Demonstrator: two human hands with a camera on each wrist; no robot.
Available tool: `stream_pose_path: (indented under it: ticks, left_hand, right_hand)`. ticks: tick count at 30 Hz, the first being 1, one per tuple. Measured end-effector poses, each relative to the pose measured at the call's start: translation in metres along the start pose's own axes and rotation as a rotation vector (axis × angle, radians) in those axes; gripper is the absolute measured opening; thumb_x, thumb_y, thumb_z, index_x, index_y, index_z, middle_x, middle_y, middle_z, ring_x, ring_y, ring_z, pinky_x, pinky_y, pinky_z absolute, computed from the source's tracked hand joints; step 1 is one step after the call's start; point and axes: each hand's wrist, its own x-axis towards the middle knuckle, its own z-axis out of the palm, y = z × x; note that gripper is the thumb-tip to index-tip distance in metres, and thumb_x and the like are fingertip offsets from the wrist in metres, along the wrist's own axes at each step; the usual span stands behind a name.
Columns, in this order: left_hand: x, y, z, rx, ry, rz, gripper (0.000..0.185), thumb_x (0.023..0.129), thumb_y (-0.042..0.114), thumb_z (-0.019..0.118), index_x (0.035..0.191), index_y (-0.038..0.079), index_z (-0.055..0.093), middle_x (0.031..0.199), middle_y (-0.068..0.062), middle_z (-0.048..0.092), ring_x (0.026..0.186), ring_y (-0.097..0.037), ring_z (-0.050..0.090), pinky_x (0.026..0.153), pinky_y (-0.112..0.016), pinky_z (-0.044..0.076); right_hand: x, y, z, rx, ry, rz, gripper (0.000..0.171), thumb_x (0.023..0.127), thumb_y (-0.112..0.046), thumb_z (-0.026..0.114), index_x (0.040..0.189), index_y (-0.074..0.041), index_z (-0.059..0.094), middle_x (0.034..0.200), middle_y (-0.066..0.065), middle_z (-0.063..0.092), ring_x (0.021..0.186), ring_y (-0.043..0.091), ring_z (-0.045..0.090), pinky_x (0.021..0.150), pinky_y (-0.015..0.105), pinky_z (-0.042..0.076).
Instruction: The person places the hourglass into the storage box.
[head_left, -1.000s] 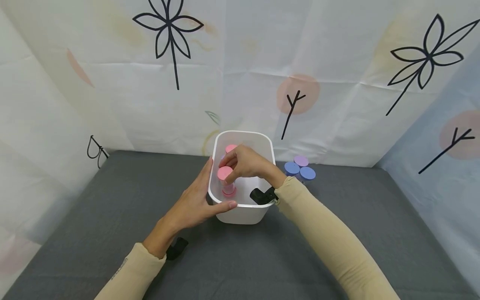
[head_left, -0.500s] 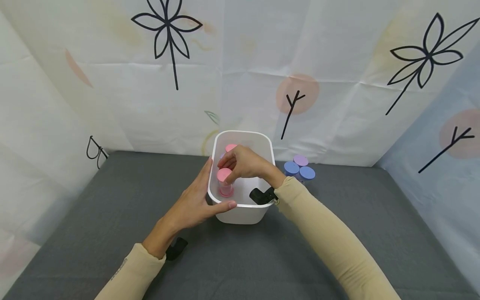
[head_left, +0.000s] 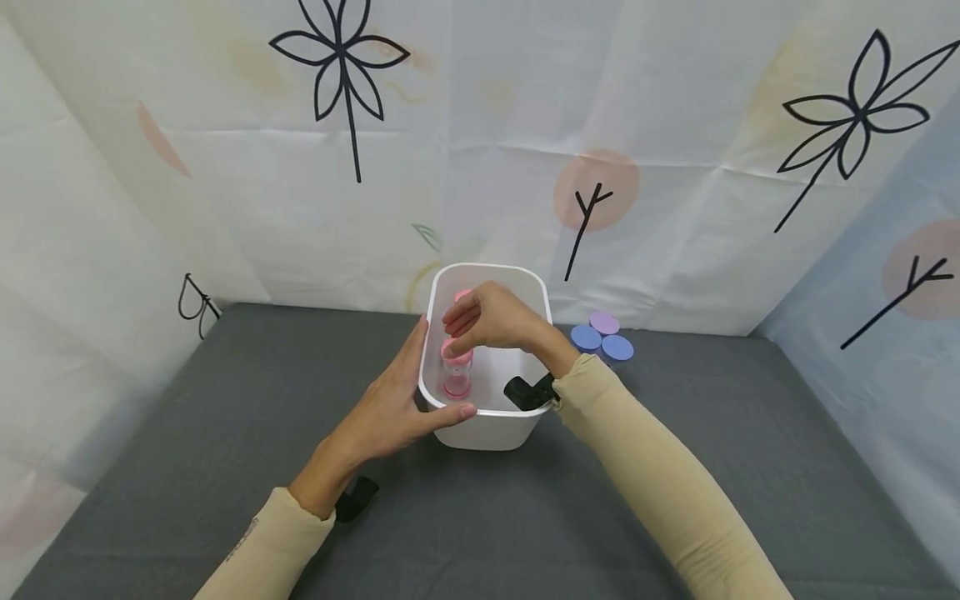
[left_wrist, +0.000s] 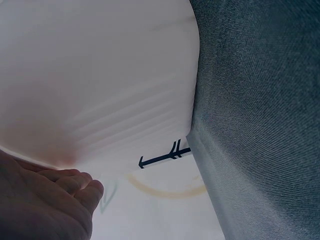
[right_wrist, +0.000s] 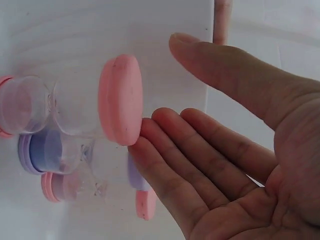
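Observation:
In the head view a white plastic bin (head_left: 487, 429) stands on the grey table. Along its left side and front rim my left hand (head_left: 390, 408) rests with fingers stretched out, thumb on the rim; the left wrist view has the fingers (left_wrist: 75, 185) against the outer wall. Over the bin my right hand (head_left: 495, 317) is spread, holding nothing. Just below it, a sand timer with pink caps (head_left: 457, 383) stands upright inside. The right wrist view shows its pink cap (right_wrist: 121, 100) by the fingertips, with a purple-capped sand timer (right_wrist: 46, 150) and another pink-capped sand timer (right_wrist: 57, 187) beyond.
Right of the bin, two blue-capped sand timers (head_left: 617, 348) and a purple-capped one (head_left: 603, 322) stand close together on the table (head_left: 480, 517). A printed white cloth backdrop (head_left: 495, 200) rises behind the bin.
My right hand has let go of the pink-capped sand timer, after setting it down in the bin, and has spread its fingers. The left hand keeps its place on the bin.

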Motion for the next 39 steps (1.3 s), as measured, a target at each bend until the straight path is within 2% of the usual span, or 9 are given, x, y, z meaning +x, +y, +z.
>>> stream_pose_path:
  ticks: [12, 21, 26, 30, 36, 39]
  left_hand:
    - [0.000, -0.002, 0.000, 0.003, 0.010, 0.007, 0.123, 0.081, 0.062, 0.077, 0.164, 0.023, -0.005, 0.170, 0.005, 0.003, 0.150, -0.024, 0.026, 0.111, -0.060, 0.031]
    - [0.001, -0.002, 0.000, -0.034, 0.021, 0.028, 0.120, 0.081, 0.061, 0.078, 0.164, 0.030, -0.003, 0.169, 0.007, 0.008, 0.147, -0.022, 0.030, 0.110, -0.059, 0.033]
    - [0.001, -0.001, 0.001, -0.029, 0.024, 0.021, 0.121, 0.081, 0.062, 0.078, 0.164, 0.029, -0.002, 0.168, 0.010, 0.009, 0.147, -0.018, 0.030, 0.110, -0.059, 0.033]
    - [0.001, -0.001, 0.002, -0.032, 0.031, 0.032, 0.120, 0.081, 0.061, 0.078, 0.164, 0.027, -0.001, 0.168, 0.008, 0.010, 0.146, -0.021, 0.031, 0.110, -0.059, 0.033]
    - [0.001, -0.002, 0.002, -0.032, 0.037, 0.045, 0.120, 0.081, 0.060, 0.078, 0.165, 0.026, -0.001, 0.169, 0.006, 0.009, 0.147, -0.024, 0.031, 0.110, -0.058, 0.033]
    - [0.002, -0.001, 0.002, -0.033, 0.036, 0.053, 0.120, 0.082, 0.058, 0.079, 0.165, 0.026, -0.001, 0.169, 0.005, 0.010, 0.147, -0.024, 0.031, 0.110, -0.059, 0.033]
  right_hand:
    - [-0.021, -0.010, -0.027, 0.169, 0.067, -0.039, 0.047, 0.079, -0.006, 0.087, 0.120, 0.006, 0.070, 0.114, 0.020, 0.072, 0.101, 0.023, 0.072, 0.088, 0.033, 0.056]
    - [-0.055, -0.011, -0.047, 0.230, 0.179, -0.085, 0.047, 0.080, -0.006, 0.086, 0.123, 0.003, 0.069, 0.115, 0.015, 0.073, 0.107, 0.028, 0.070, 0.090, 0.036, 0.055]
    - [-0.080, 0.001, -0.054, 0.252, 0.260, -0.091, 0.048, 0.080, -0.003, 0.085, 0.124, 0.004, 0.068, 0.119, 0.019, 0.070, 0.107, 0.025, 0.070, 0.091, 0.035, 0.054]
    - [-0.100, 0.016, -0.056, 0.297, 0.331, -0.095, 0.048, 0.081, 0.001, 0.084, 0.125, 0.007, 0.066, 0.121, 0.023, 0.069, 0.106, 0.023, 0.071, 0.090, 0.034, 0.055]
    - [-0.128, 0.043, -0.056, 0.353, 0.452, -0.106, 0.053, 0.082, 0.002, 0.083, 0.130, 0.010, 0.062, 0.121, 0.016, 0.070, 0.108, 0.017, 0.070, 0.089, 0.031, 0.054]
    - [-0.140, 0.057, -0.056, 0.399, 0.521, -0.133, 0.052, 0.082, 0.004, 0.082, 0.129, 0.012, 0.061, 0.116, 0.011, 0.073, 0.105, 0.017, 0.071, 0.088, 0.030, 0.054]
